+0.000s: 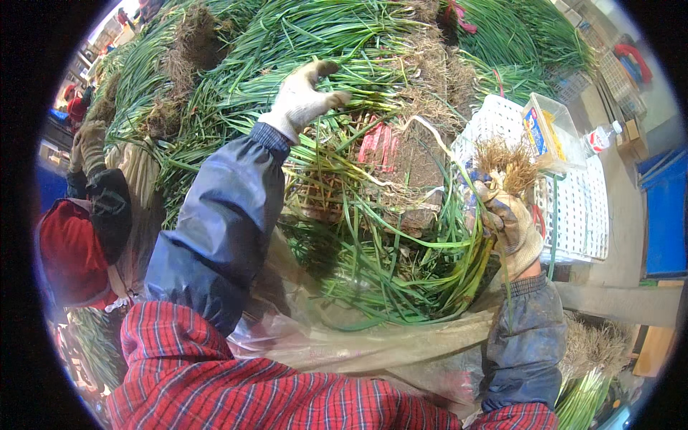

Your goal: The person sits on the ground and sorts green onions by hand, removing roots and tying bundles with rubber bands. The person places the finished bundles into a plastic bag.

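Note:
My left hand (305, 99), in a whitish knitted glove with darkened fingertips, is over the heap of long-leaved green allium plants (328, 32). Its thumb and fingers are apart and nothing shows between them; whether the fingertips touch the stalks I cannot tell. On the right, my right hand (510, 228), in a stained glove, is closed around a bunch of the same plants. The bunch's brown roots (508, 164) stick up above the fist and its green leaves (467, 269) droop below. Loose stalks (355, 166) lie between the hands, beside a soil-covered block (414, 166) with red strips (379, 142).
White perforated plastic crates (578, 215) stand to the right, bearing a clear plastic box (553, 129) and a bottle (602, 137). Plastic sheeting (344, 344) hangs along the near edge. At left, a co-worker in a red head covering (72, 252) has gloved hands (90, 145) near the heap.

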`<action>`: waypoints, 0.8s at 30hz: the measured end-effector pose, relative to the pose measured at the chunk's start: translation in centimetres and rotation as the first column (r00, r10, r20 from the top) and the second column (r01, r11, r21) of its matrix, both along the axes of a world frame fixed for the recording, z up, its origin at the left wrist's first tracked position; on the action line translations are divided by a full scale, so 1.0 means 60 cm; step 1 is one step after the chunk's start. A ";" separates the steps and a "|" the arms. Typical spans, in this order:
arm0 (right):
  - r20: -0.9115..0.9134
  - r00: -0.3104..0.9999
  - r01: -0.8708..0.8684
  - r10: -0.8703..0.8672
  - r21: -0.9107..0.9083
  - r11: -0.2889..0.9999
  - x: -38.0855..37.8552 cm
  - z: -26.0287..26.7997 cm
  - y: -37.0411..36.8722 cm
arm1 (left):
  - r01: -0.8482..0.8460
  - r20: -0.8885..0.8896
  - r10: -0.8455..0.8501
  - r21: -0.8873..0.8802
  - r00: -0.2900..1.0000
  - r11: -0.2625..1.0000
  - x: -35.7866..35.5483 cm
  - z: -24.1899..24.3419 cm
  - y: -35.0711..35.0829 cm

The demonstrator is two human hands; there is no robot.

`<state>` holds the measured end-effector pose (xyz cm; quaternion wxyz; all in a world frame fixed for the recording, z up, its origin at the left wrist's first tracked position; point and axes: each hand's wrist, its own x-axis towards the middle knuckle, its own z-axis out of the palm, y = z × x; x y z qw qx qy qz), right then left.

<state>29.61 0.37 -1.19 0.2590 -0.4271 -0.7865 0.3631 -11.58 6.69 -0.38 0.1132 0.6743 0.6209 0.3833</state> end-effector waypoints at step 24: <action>0.017 0.964 -0.245 0.266 -0.335 0.910 -0.091 0.009 0.022 | 0.568 -0.416 -0.571 -0.145 0.708 0.810 0.218 0.050 -0.088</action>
